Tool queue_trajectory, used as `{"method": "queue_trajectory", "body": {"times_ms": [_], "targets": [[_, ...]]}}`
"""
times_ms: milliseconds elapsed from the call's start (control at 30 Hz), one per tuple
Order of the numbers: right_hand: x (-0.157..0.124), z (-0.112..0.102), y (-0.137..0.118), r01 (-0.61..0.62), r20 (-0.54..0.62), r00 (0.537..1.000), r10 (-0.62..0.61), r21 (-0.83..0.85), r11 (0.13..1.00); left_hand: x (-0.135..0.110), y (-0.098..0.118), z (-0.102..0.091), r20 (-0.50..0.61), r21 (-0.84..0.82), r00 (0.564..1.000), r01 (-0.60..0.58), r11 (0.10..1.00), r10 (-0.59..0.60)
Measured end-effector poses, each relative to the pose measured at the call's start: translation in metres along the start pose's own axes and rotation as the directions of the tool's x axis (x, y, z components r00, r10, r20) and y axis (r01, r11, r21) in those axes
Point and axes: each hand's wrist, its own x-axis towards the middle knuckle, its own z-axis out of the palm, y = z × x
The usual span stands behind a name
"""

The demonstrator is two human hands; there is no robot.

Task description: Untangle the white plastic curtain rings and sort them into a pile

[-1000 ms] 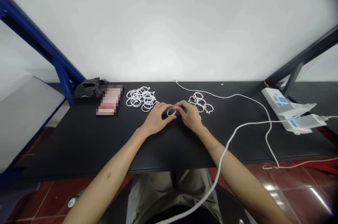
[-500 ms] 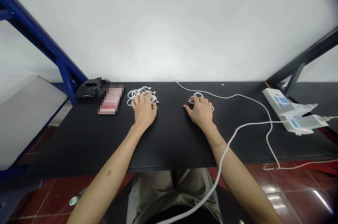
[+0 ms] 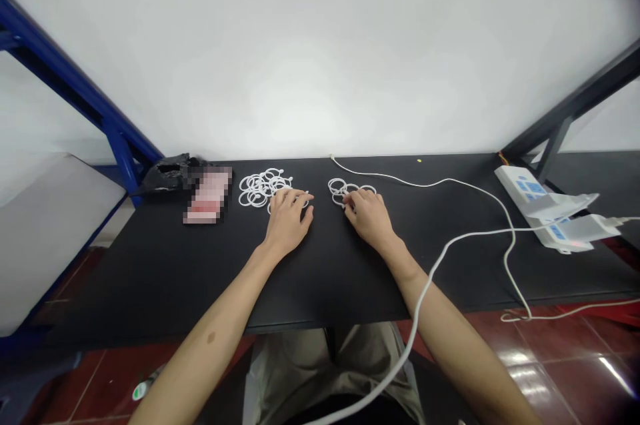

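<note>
A pile of loose white rings lies on the black table. My left hand rests palm down at the pile's right edge, its fingers curled over a white ring. A short chain of linked white rings lies just right of it. My right hand sits on the near end of that chain, fingertips pinched on it. The two hands are a few centimetres apart.
A white cable runs from the table's back edge across the right side and down past my right arm. A white device sits at the right. A black bag and a blurred pink item lie at the left.
Half a second ago the hands were apart, left on the pile and right on the chain. Both have drawn back toward the middle, and the chain has shifted left with my right hand.
</note>
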Motion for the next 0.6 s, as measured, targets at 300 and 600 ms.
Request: {"method": "queue_trajectory", "body": {"times_ms": [300, 600], "targets": [[0.001, -0.006, -0.004, -0.037, -0.201, 0.974, 0.102, 0.302, 0.952, 0.000, 0.002, 0.001, 0.054, -0.049, 0.996, -0.073, 0.996, 0.075], [0.006, -0.015, -0.001, -0.342, -0.026, 0.880, 0.475, 0.660, 0.669, -0.002, 0.001, 0.005, 0.151, 0.050, 0.985, -0.087, 0.995, 0.079]]}}
